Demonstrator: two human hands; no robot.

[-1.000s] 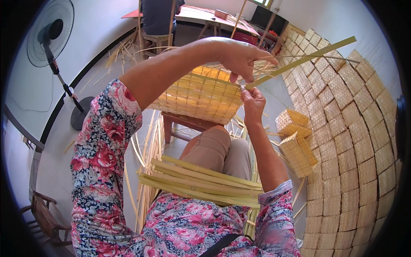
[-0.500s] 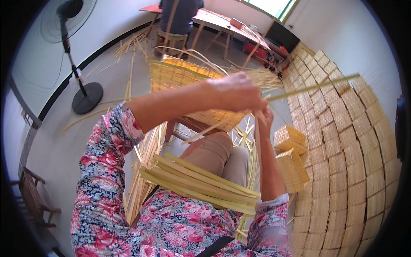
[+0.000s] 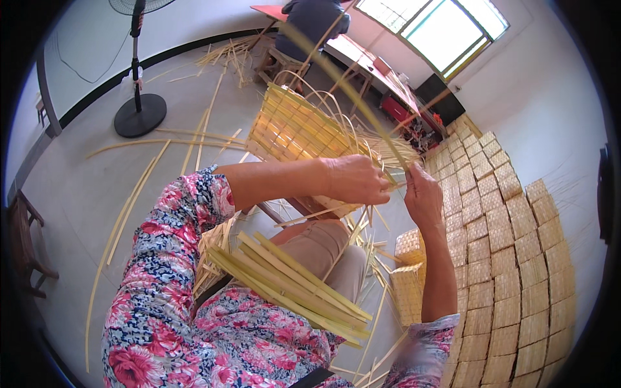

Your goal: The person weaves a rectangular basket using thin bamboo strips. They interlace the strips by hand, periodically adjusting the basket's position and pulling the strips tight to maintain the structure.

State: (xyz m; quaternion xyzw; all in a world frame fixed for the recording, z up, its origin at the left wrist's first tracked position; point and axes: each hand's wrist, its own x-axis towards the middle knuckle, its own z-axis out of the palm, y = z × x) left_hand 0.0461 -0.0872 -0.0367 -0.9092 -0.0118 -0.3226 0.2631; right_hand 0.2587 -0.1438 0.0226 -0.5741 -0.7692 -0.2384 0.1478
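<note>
My right hand (image 3: 424, 194) is closed on one end of a long, flat bamboo strip (image 3: 349, 87), which slants up and to the left above the basket. Close beside it, my left hand (image 3: 359, 180) is pinched at the right end of a part-woven bamboo basket (image 3: 284, 126); what its fingertips hold is hidden. Loose upright strips stick out along the basket's rim, and it rests on a dark wooden support (image 3: 301, 205) before my knees. Across my lap lies a bundle of greenish-yellow bamboo strips (image 3: 291, 284).
Rows of finished woven baskets (image 3: 511, 258) cover the floor at the right, with two more baskets (image 3: 409, 291) nearer. Loose strips (image 3: 123, 213) litter the floor. A fan (image 3: 139, 115) stands at the far left. Another person (image 3: 314, 29) sits at a table (image 3: 381, 71) behind.
The strip has swung from pointing right to pointing up and left. My hands have moved apart and lower, the right one keeping the strip. The whole view has shifted and tilted.
</note>
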